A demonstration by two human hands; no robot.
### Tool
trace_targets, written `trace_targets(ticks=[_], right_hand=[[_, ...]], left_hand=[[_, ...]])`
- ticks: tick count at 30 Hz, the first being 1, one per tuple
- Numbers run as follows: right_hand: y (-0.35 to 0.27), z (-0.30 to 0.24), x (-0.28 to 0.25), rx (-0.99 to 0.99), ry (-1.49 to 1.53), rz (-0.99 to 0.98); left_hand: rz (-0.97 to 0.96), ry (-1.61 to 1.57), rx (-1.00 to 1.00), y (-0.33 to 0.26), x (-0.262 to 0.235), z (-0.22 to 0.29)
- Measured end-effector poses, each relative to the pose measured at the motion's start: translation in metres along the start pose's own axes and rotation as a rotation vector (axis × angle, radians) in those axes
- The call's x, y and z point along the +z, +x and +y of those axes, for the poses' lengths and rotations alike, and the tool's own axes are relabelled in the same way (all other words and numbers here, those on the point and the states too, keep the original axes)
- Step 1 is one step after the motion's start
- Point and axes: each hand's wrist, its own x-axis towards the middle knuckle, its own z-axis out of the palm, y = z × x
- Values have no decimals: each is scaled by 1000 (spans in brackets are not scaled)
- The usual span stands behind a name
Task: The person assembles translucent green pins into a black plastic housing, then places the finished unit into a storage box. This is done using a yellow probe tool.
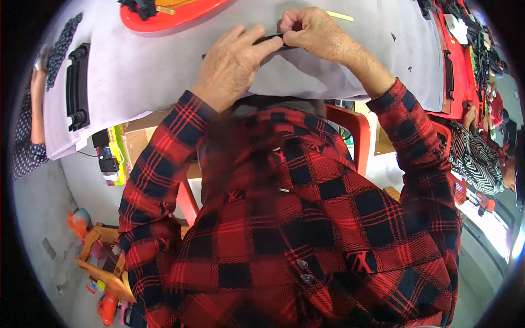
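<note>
My left hand and my right hand meet over a white table, both pinching one thin black strip that lies flat between them. The left fingers press on its left part; the right fingertips grip its right end. My red-and-black checked sleeves reach up from the lower part of the picture. Part of the strip is hidden under my fingers.
A red tray with black parts sits at the far table edge, a black handle-shaped part at the left. More red trays are at the right. A person in dotted clothes is at the left, another in stripes at the right. Toys lie on the floor.
</note>
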Motion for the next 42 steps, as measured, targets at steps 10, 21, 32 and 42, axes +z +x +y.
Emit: trace_targets(ticks=[10,21,32,42], right_hand=[[5,1,1,-47,-19,69],[8,-38,19,-303,-153,131],[14,-40,21,-32,-114,30],[15,-45,23,-37,-133,42]], left_hand=[[126,-47,25,-3,-15,-9],[112,-1,-31,-22,-22,-17],[114,-65,-6,-19,-19,-17],[609,-530,355,-8,23,-40]])
